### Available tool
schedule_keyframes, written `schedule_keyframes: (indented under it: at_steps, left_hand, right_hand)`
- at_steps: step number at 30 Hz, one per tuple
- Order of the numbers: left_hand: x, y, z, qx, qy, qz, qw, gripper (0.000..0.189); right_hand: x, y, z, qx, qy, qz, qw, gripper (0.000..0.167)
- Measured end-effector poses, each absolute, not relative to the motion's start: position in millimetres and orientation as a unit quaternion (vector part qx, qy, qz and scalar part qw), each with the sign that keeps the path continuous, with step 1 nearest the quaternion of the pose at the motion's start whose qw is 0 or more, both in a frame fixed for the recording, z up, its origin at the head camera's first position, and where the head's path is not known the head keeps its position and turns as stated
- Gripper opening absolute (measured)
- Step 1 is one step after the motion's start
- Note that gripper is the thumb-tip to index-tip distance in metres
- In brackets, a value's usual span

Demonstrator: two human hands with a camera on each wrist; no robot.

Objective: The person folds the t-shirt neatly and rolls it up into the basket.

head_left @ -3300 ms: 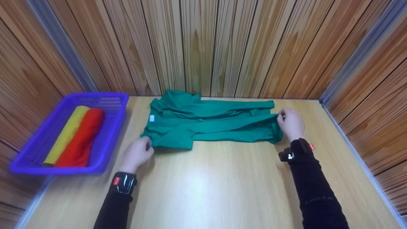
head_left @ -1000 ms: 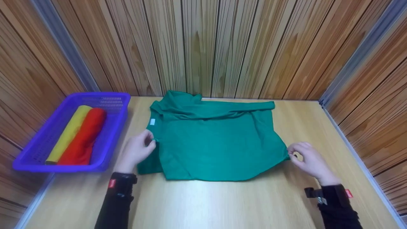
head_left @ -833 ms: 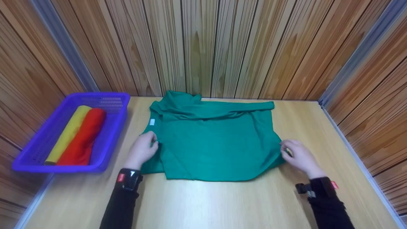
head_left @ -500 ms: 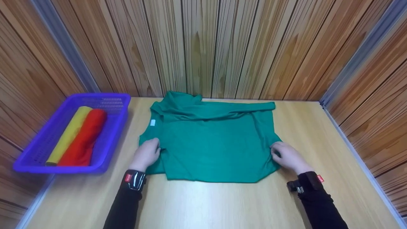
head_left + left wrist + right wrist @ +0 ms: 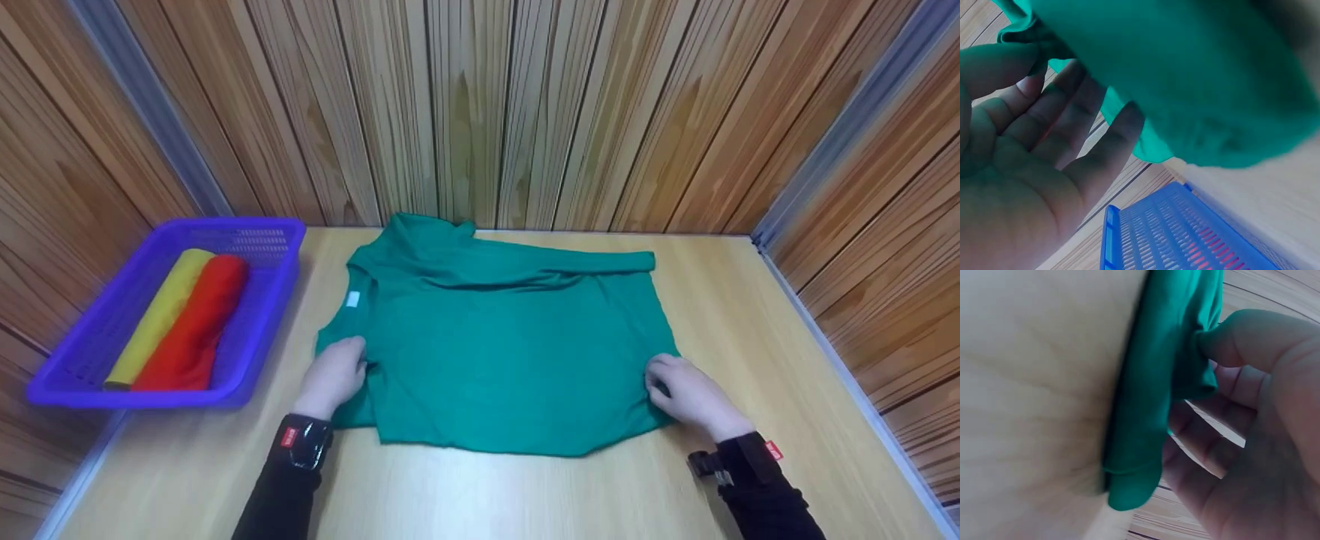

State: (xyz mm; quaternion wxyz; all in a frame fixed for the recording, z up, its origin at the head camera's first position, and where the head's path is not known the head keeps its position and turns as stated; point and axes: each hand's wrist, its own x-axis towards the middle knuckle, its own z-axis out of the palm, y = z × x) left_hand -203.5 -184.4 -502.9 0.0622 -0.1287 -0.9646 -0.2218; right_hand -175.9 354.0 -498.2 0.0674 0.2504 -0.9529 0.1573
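Observation:
A green T-shirt [image 5: 510, 360] lies spread on its side across the table, its collar with a white label [image 5: 352, 299] to the left and its hem to the right. The far edge is folded over in a rumpled strip. At the collar end my left hand [image 5: 334, 379] pinches the fabric between thumb and forefinger, as the left wrist view also shows. My right hand [image 5: 690, 394] pinches the hem near its front corner. In the right wrist view a thumb presses a fold of cloth [image 5: 1145, 394] against the fingers, the other fingers lying loosely behind.
A purple perforated basket [image 5: 259, 345] stands at the left of the wooden table [image 5: 480, 502]. Inside it lie a yellow rolled cloth [image 5: 161, 315] and a red rolled cloth [image 5: 199, 322]. Wood-panelled walls [image 5: 487, 112] close off the back and both sides.
The right hand has brought the hem forward, unfolding the T-shirt's near half. In the last half second both hands have drawn the shirt's near part toward the front.

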Motion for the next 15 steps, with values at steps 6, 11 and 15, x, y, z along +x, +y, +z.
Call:
schedule_keyframes:
  at_steps: [6, 11, 15]
  left_hand:
    - [-195.5, -186.5, -500.8, -0.127, -0.965, -0.220, 0.061, 0.020]
    - [-194.1, -185.1, -502.3, -0.126, -0.969, -0.202, 0.068, 0.014]
    - [-193.5, -182.1, -506.1, -0.141, -0.971, -0.176, 0.076, 0.009]
  right_hand:
    - [-166.7, 352.7, -492.3, 0.244, -0.957, 0.152, 0.045, 0.018]
    - [-166.2, 350.7, -491.4, 0.242, -0.958, 0.142, 0.062, 0.018]
    - [-166.1, 345.8, -492.6, 0.239, -0.960, 0.137, 0.056, 0.017]
